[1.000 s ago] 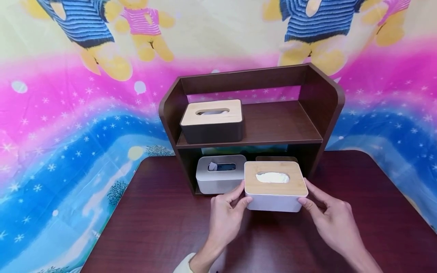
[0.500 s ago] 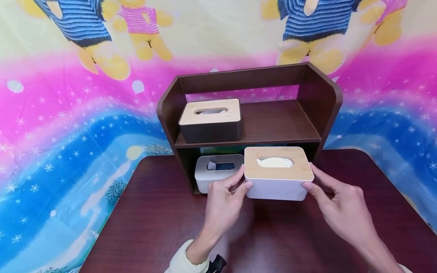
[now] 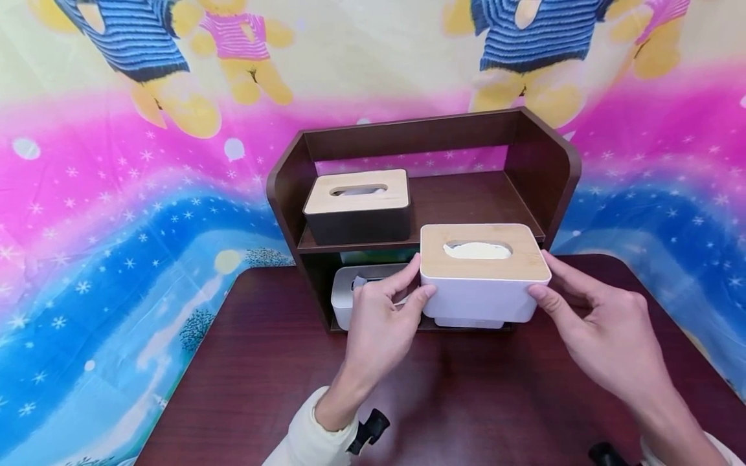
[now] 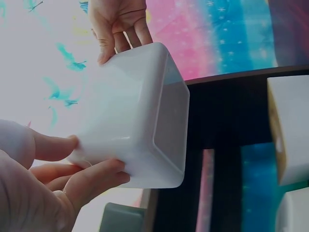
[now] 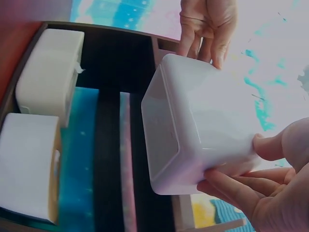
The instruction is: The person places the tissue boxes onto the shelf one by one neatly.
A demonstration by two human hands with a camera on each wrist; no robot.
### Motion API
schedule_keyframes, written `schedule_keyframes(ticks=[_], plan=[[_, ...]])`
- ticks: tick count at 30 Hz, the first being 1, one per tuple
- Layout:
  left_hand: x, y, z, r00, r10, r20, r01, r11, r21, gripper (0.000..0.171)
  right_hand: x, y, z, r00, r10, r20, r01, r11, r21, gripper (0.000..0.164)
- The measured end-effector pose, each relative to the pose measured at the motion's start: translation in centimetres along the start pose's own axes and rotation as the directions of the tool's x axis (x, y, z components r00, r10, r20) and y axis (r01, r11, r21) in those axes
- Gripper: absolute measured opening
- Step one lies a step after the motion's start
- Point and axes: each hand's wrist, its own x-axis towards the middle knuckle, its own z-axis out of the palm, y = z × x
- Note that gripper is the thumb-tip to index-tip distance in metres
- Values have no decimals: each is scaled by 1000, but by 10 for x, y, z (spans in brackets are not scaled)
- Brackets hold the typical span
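Both hands hold a white tissue box (image 3: pixel 484 301) with a light wooden lid and tissue in its slot, level in front of the bookshelf. My left hand (image 3: pixel 381 323) grips its left end, thumb at the front. At the right end my right hand (image 3: pixel 612 336) does likewise. From below, the wrist views show the box's white underside (image 5: pixel 166 125), with fingers and thumbs pressed on both ends. A black tissue box (image 3: pixel 358 223) with a wooden lid sits at the left of the upper shelf. Below it is a grey-topped tissue box (image 3: pixel 342 298), partly behind my left hand.
The dark brown bookshelf (image 3: pixel 571 162) stands on a dark red-brown table (image 3: pixel 280 388). Another white tissue box (image 3: pixel 469 322) lies in the lower compartment, mostly hidden behind the held one; its wooden lid shows in the right wrist view. A printed cloth (image 3: pixel 146 259) hangs behind.
Both hands have raised the held tissue box from the lower compartment's height to the upper shelf's front edge, shifting slightly right. The white box behind has come into view beneath it.
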Motion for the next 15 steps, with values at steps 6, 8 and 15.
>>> schedule_keyframes(ticks=[6,8,15], plan=[[9,12,-4,1000,-2,12,2,1000,18,51,10,-7,-6,1000,8,-12,-8,1000,14,58],[11,14,-4,1000,5,16,-6,1000,11,51,13,-8,-7,1000,5,-14,-5,1000,16,57],[21,22,-6,999,39,-3,-39,999,34,49,25,-14,-10,998,-35,-61,36,999,23,56]])
